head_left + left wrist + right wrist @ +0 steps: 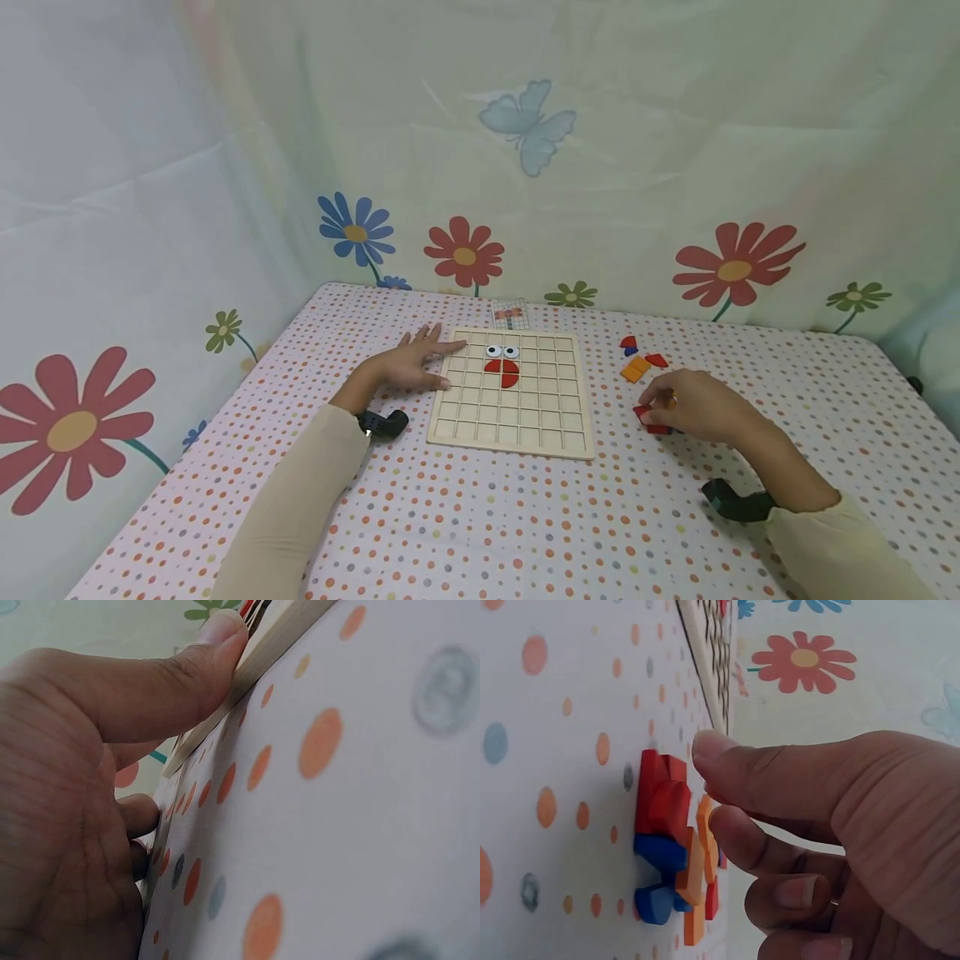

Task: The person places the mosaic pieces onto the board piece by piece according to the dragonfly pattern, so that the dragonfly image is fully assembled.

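Note:
My left hand lies with spread fingers at the left side of a wooden grid board. Its thumb rests on the board's edge. Two round eye pieces sit side by side on the grid, with red rounded pieces just below them. To the right of the board, my right hand is over a small pile of red pieces and blue pieces. Thumb and index finger pinch a small red piece, mostly hidden between the fingertips.
Orange squares lie beyond the right hand, near a few red and blue pieces. A printed pattern card is behind the board. The dotted tablecloth covers the table, and a flowered curtain hangs at its back.

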Available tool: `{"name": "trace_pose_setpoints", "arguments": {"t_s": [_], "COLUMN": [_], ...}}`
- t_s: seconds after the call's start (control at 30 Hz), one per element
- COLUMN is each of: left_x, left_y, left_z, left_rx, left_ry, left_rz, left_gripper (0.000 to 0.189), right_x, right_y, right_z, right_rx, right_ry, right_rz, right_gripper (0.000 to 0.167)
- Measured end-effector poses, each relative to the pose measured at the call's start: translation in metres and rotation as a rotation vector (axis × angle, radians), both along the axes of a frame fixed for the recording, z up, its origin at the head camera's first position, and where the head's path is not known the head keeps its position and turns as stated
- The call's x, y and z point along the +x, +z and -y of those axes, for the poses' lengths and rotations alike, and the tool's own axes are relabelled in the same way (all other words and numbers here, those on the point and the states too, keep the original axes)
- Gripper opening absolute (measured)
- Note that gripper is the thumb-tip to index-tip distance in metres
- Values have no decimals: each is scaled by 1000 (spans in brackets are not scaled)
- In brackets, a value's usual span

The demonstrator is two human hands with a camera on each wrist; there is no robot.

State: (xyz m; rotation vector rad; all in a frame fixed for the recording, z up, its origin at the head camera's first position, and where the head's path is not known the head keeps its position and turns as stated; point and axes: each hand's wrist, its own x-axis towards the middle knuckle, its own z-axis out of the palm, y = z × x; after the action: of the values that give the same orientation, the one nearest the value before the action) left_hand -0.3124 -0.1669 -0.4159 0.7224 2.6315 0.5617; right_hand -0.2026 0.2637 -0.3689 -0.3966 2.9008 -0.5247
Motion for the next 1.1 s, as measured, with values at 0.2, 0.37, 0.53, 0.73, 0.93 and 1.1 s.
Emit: {"name": "trace_pose_setpoints", "arguments": {"t_s": [0.2, 0.37, 0.53, 0.73, 0.93, 1.1], "left_x": [1, 1, 2, 2, 1, 0], "left_y": [0, 1, 1, 2, 1, 1], "left_z": [1, 0, 0, -1, 0, 0], "left_rx": [3, -4, -4, -5, -4, -7], "left_ry": [10, 23, 26, 21, 7, 4], "left_rz": [8, 12, 16, 9, 4, 8], "left_gripper": [79, 78, 78, 78, 79, 79], "right_x": [-2, -1, 0, -1, 0, 0], "right_y": [-5, -4, -5, -4, -4, -6], "right_z": [-1, -2, -1, 1, 2, 3], "right_rx": [41, 94, 98, 103, 102, 97], "right_ry": [-38, -128, -147, -139, -135, -135], "right_rz": [2, 19, 37, 29, 20, 18], "right_gripper": [31, 36, 38, 37, 36, 31]}}
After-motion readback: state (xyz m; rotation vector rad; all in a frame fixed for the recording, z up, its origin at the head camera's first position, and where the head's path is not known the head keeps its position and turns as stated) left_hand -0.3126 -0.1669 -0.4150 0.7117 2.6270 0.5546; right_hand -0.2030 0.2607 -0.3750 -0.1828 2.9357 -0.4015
